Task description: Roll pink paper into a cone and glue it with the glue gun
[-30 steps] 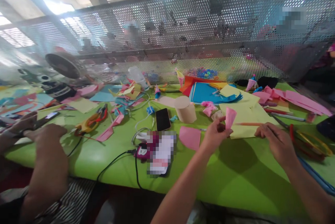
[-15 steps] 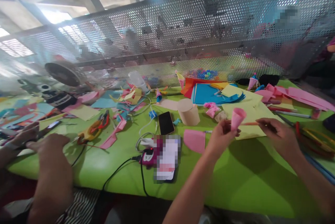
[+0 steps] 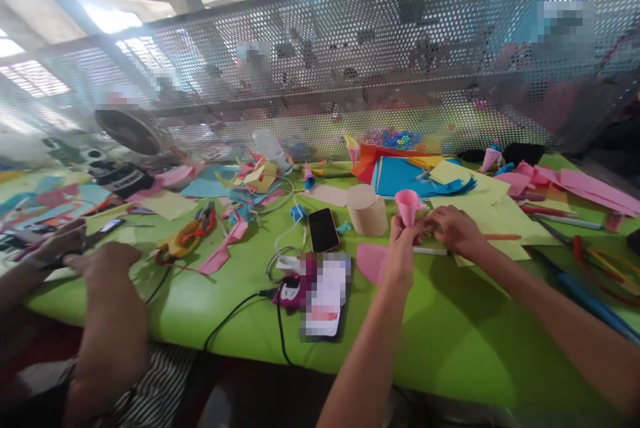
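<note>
At mid-frame, a small pink paper cone [image 3: 407, 205] stood over the green table [image 3: 450, 341], between a beige cardboard cylinder [image 3: 367, 210] to its left and a yellow paper sheet [image 3: 500, 215] to its right. A black smartphone [image 3: 323, 229] lay left of the cylinder.

A lime-green table [image 3: 450, 341] carries the clutter. At its centre lies a black phone [image 3: 323, 229], with a tan paper cylinder [image 3: 367, 210] standing just beside it at 3 o'clock. At 9 o'clock lie yellow-handled scissors [image 3: 180, 240] among pink paper strips [image 3: 220, 251]. Blue sheets [image 3: 400, 177] lie at 1 o'clock, yellow sheets [image 3: 493, 211] at 2 o'clock, and a pink paper piece [image 3: 371, 260] near the middle.
</note>
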A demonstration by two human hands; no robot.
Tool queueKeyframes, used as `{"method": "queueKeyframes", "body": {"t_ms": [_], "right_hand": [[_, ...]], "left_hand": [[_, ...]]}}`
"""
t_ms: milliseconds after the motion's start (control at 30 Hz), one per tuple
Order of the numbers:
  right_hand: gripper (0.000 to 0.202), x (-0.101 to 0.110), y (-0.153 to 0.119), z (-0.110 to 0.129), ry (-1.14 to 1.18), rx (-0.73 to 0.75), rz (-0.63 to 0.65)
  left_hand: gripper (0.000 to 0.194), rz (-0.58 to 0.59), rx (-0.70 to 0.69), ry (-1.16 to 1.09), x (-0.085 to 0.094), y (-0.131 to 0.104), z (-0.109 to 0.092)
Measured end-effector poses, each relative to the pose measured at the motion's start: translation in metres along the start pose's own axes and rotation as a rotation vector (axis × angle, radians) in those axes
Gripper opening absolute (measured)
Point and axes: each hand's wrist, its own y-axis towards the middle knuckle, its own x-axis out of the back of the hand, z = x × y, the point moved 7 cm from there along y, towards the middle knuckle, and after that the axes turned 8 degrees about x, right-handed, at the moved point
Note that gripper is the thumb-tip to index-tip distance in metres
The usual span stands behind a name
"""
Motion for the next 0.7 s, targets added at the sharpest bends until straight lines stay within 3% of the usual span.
{"method": "queueKeyframes", "body": {"t_ms": [100, 200, 333, 467, 700], "right_hand": [[0.004, 0.003, -0.001, -0.017, 0.138, -0.092, -0.041], [0.020, 0.015, -0.007, -0.023, 0.371, -0.168, -0.060], [0.042, 0.028, -0.014, -0.007, 0.676, -0.216, -0.071], [0.047, 0.028, -0.021, 0.015, 0.848, -0.245, -0.077], [0.054, 0.037, -0.040, 0.028, 0.916, -0.259, -0.146]], "left_hand": [[0.023, -0.013, -0.015, 0.011, 0.002, 0.002, -0.005], [0.031, -0.019, -0.019, 0.038, 0.003, 0.004, -0.005], [0.041, 0.057, 0.002, 0.051, -0.004, 0.008, 0.002], [0.047, 0.171, 0.014, 0.049, -0.017, 0.007, 0.006], [0.038, 0.148, 0.004, 0.060, -0.017, 0.007, 0.010]]}}
